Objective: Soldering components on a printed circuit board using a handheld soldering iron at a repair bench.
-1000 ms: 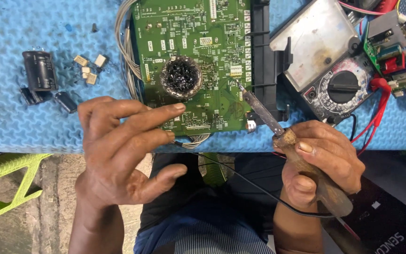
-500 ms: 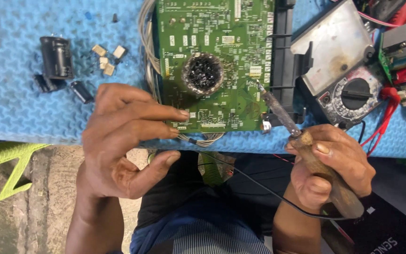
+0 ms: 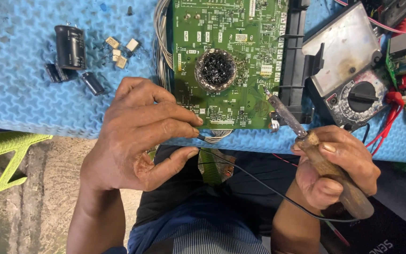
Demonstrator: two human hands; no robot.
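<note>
While hands [image 3: 137, 136] hover, solder-filled tin [image 3: 215, 69] on circuit board [image 3: 226, 28]

Left hand [image 3: 137, 136] lies at the near edge of the green circuit board [image 3: 226, 61], fingers [image 3: 184, 123] pinching a thin wire beside the grey wire bundle [image 3: 217, 136]. Right hand [image 3: 334, 171] grips a wooden-handled soldering iron [image 3: 306, 138], tip touching the board's right edge. Black capacitors [image 3: 70, 47] lie on blue foam mat [image 3: 19, 94]; multimeter [image 3: 353, 80] sits right.

Black capacitors [image 3: 70, 47] on blue mat [image 3: 15, 94]; multimeter [image 3: 353, 84] at right.
</note>
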